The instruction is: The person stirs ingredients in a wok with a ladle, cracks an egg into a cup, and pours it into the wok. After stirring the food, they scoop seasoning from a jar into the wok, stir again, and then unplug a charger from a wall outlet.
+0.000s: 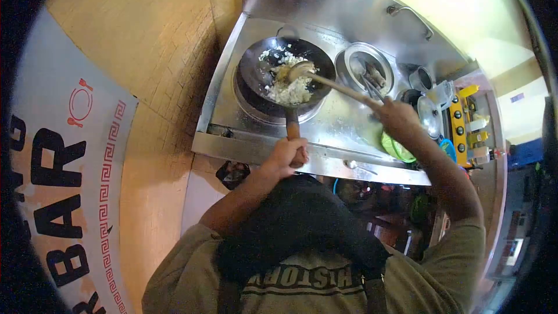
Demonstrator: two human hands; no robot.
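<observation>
My left hand (285, 156) is closed around the wooden handle (292, 122) of the wok, close to the steel counter's front edge (331, 163). If that hold slackens or twists, I judge the wok (251, 70) could swing or tip on its burner ring (251, 109), since its rounded bowl leans on my grip for steadiness. My right hand (396, 119) is wrapped about the end of the long ladle (343, 89); how tightly the fingers close I cannot tell. Too hard a push or scoop there could throw the white, grainy food (295, 91) over the rim, for it lies partly up the near side. A wide sweep to my right could also knock the ladle's shaft against the round metal pan (350, 58) and the utensils in it.

The wok sits over the burner, ahead of me and slightly left. Its handle points back at me, and its long axis runs almost straight away to the loop (288, 29) on the far rim. The ladle lies slantwise, its head forward and left, in the food.
</observation>
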